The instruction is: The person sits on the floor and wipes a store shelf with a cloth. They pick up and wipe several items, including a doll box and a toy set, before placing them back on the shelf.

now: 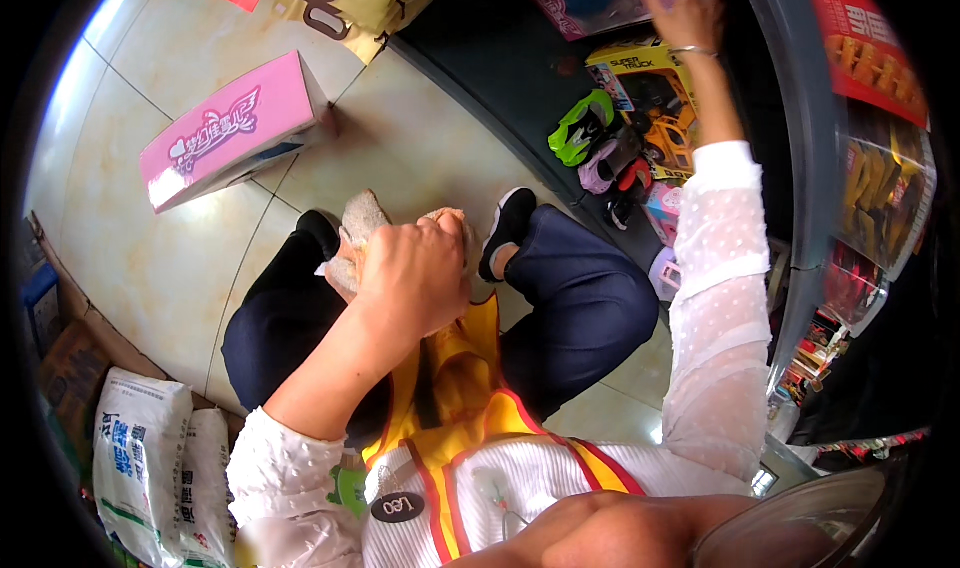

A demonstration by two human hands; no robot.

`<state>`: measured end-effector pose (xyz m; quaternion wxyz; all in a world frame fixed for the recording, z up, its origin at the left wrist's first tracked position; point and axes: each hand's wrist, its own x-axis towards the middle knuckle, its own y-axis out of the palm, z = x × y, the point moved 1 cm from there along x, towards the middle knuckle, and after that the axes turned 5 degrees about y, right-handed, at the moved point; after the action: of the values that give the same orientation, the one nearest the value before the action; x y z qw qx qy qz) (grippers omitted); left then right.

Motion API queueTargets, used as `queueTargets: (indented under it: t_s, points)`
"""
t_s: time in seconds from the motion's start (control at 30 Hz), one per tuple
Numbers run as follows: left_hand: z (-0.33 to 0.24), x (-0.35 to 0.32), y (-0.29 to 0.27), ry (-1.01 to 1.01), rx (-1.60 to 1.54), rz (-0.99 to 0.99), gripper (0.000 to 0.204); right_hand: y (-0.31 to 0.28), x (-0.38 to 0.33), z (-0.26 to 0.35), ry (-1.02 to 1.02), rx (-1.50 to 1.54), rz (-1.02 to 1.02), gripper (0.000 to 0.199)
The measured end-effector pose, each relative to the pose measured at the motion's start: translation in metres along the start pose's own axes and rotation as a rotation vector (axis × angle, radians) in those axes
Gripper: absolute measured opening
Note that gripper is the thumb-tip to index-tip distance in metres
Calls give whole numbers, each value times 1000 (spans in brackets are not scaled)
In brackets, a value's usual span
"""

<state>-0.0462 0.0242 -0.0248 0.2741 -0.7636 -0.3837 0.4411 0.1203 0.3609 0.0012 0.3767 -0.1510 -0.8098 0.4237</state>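
Eyeglasses (800,523) sit nearest the camera in the head view, low and to the right of the left hand (415,273), with a yellow apron (440,453) trimmed in red just below that grip. The left hand's grip is closed around a bunched, greyish-beige cloth (365,216), which pokes out beyond the knuckles on both sides, above the tiled floor (400,138) and between the knees of dark blue trousers (590,288). Far up and to the right of it, the right hand (692,13), a bracelet (690,50) on its wrist, has its grip spread wide, with the thumb over the edge of a pink box with a clear window (590,3); whether it touches, I cannot tell. Just below the right grip, on a dark shelf (490,78), stands a yellow toy-truck box (640,98), with a bright green toy (580,128) to its left. A pink carton (230,133) rests on the floor, up and left of the left grip; white printed sacks (140,468) lie well below and left of it.
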Motion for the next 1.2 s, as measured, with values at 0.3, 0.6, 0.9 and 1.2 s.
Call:
queueTargets:
  t_s: [0.3, 0.6, 0.9, 1.2]
  points:
    - [0, -9, 13, 95, 127, 80, 41, -39, -53, 207, -366, 678, 290, 78]
    - [6, -14, 9, 145, 54, 176, 46, -17, -10, 333, -377, 689, 389, 110]
    - [6, -15, 6, 100, 59, 139, 46, -53, -50, 288, -269, 817, 483, 88]
    - [2, -5, 17, 178, 66, 213, 36, -156, -88, 113, -107, 642, 392, 83]
